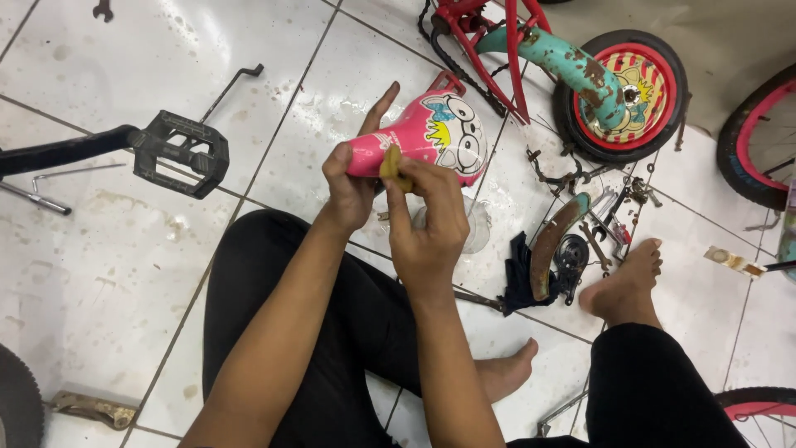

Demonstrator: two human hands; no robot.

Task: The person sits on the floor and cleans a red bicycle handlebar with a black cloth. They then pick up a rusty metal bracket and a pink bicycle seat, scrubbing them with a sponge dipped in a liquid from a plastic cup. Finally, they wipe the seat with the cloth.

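Both hands were closed and busy above the white tiled floor (124, 274). The left hand (348, 187) gripped the narrow end of a glossy pink plastic child's bicycle saddle with a cartoon face (435, 133), held up over the person's lap. The right hand (427, 224) pinched a small folded yellow-brown scrap (391, 163) against the saddle's nose. A black bicycle pedal on its crank (182, 153) lay well to the left, and a small red-rimmed wheel with a rusty teal fork (622, 91) lay beyond.

A glossy white tiled floor (149, 50), stained and scuffed with dark grout lines, reflects overhead light. Scattered across it lie a black pedal (182, 152), rusty small parts (597, 224), a dark rag (518, 278) and a small red-rimmed wheel (626, 95).
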